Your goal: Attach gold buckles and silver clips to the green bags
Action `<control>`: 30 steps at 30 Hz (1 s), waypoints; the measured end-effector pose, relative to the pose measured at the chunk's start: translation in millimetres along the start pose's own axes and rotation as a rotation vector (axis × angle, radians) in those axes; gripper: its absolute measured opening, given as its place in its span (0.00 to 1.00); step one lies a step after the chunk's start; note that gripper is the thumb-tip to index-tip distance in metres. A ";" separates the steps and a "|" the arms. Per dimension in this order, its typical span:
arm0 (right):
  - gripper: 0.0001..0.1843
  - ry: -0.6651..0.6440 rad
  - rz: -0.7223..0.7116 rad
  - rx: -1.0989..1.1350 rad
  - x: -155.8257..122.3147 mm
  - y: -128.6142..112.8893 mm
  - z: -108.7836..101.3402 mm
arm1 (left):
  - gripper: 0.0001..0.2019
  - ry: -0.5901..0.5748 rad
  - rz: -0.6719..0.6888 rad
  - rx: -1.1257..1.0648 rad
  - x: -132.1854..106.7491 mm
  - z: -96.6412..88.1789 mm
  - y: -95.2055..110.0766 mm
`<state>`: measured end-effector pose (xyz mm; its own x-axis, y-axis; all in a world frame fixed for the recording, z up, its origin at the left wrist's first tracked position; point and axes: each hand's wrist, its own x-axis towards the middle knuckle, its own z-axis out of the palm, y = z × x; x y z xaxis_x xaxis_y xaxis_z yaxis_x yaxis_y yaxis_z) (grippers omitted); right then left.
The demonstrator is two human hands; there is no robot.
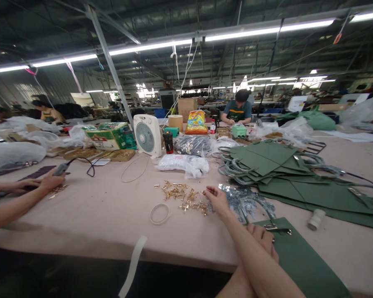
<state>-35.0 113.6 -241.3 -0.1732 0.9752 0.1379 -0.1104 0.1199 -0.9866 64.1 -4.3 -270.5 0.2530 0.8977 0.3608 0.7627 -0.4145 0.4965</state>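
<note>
My right hand reaches across to a scatter of small gold metal fittings on the pale table. Its fingertips are pinched together at the pile's right edge, on what looks like one fitting. My left hand lies under my right forearm, fingers curled on the edge of a green fabric piece beside a metal clasp. Much of that hand is hidden. A heap of silvery metal parts lies just right of my right hand.
A co-worker's hand at the left holds a corded tool. A white tape ring, a white fan, plastic bags, stacked green bags and a small white roll lie about. Another person sits far across.
</note>
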 end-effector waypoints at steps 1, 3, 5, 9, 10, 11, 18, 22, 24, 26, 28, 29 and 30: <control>0.27 0.011 0.001 0.026 -0.4 -4.2 -2.0 | 0.14 0.007 0.001 -0.002 -0.8 0.8 0.1; 0.29 0.021 0.000 0.066 -3.7 -13.7 -8.8 | 0.16 0.031 -0.005 0.000 -5.9 0.7 0.6; 0.29 0.019 0.003 0.095 -11.1 -21.9 -19.4 | 0.21 0.044 0.006 0.036 -16.3 -2.7 1.5; 0.28 -0.033 0.034 0.086 -36.6 -26.1 -44.9 | 0.31 0.008 0.119 0.170 -44.8 -21.8 6.1; 0.27 -0.057 0.039 0.046 -44.1 -25.0 -50.5 | 0.32 -0.003 0.138 0.196 -50.8 -27.6 7.8; 0.25 -0.080 0.040 -0.010 -51.4 -23.7 -55.5 | 0.33 -0.011 0.145 0.216 -55.6 -33.2 9.5; 0.13 -0.152 -0.186 -0.398 -84.5 -29.8 -81.0 | 0.29 0.028 0.159 0.124 -69.0 -49.3 18.8; 0.09 -0.178 -0.394 -0.564 -96.9 -32.9 -95.6 | 0.18 0.154 0.151 -0.124 -85.8 -58.9 17.3; 0.10 -0.204 -0.462 -0.619 -106.1 -29.5 -100.8 | 0.14 0.232 0.092 -0.192 -97.8 -73.6 7.1; 0.10 -0.228 -0.487 -0.654 -117.4 -25.1 -103.6 | 0.13 0.335 -0.001 -0.160 -109.2 -97.2 -13.3; 0.11 -0.236 -0.476 -0.686 -128.8 -22.5 -104.4 | 0.11 0.502 -0.142 -0.018 -118.8 -127.0 -44.0; 0.11 -0.233 -0.459 -0.700 -133.7 -22.3 -104.3 | 0.09 0.589 -0.214 0.082 -123.1 -142.6 -62.2; 0.11 -0.228 -0.437 -0.709 -137.7 -22.9 -104.2 | 0.10 0.628 -0.292 0.177 -127.4 -157.7 -81.6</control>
<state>93.4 -4.0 -246.8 -0.4578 0.7627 0.4568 0.4111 0.6372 -0.6519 -124.2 -108.4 -232.5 -0.3259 0.6903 0.6460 0.8459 -0.0923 0.5253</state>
